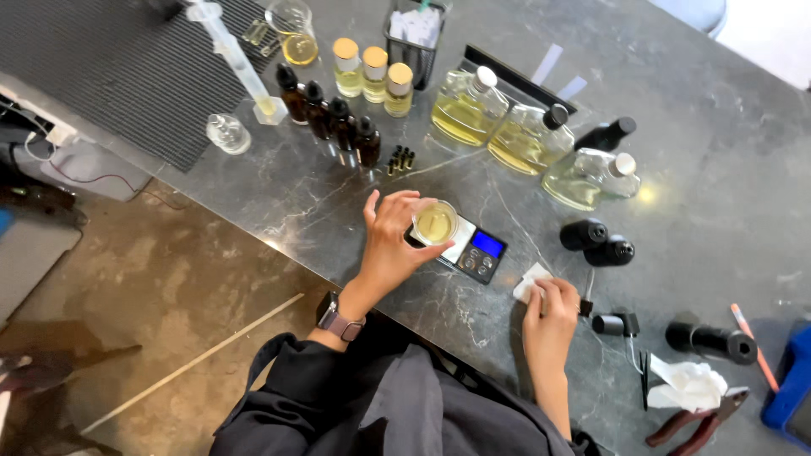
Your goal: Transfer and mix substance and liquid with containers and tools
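The left hand curls its fingers around a small glass beaker of pale yellow liquid, gripping it at the rim just above a small digital scale, which sits near the front edge of the dark marble table. The right hand rests on the table to the right of the scale, fingers pressed together on a folded white tissue; whether the thumb pinches it underneath is hard to make out. Just beside that hand lie black dropper caps, and two small black bottles lie on their sides a little farther in. Toward the back edge stand three flat glass flasks of yellowish liquid, a row of dark dropper bottles and three gold-capped vials. At the front right corner lie red-handled pliers and a crumpled white cloth.
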